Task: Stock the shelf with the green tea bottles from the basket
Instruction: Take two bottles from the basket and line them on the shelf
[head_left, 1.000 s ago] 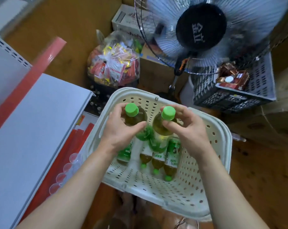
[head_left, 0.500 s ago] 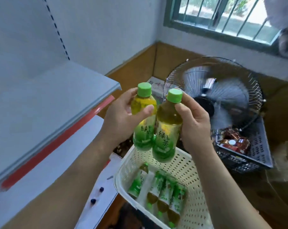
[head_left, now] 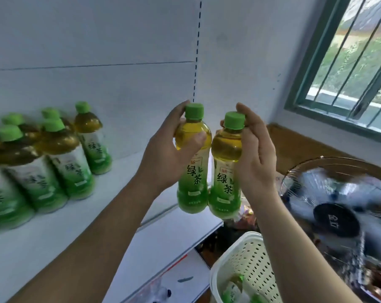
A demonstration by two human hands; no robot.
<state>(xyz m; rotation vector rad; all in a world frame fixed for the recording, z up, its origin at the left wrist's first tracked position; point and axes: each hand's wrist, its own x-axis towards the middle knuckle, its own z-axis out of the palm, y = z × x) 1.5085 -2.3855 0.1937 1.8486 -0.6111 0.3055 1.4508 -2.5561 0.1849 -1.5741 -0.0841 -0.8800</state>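
Gripping each upright bottle high near its cap, the left hand (head_left: 163, 158) holds the left bottle (head_left: 192, 162) and the right hand (head_left: 256, 154) the right bottle (head_left: 225, 169), bases free for setting on the shelf (head_left: 124, 193) beside the stocked bottles (head_left: 60, 154).

Shelf (head_left: 124, 171) is bare btwn the stocked bottles (head_left: 60, 158) at left and its right end, w/ white back wall behind. Stocked bottles block the left part, standing in tight rows. Basket (head_left: 246, 256) sits low right, below shelf edge; fan (head_left: 338, 215) crowds the right side just beside it.
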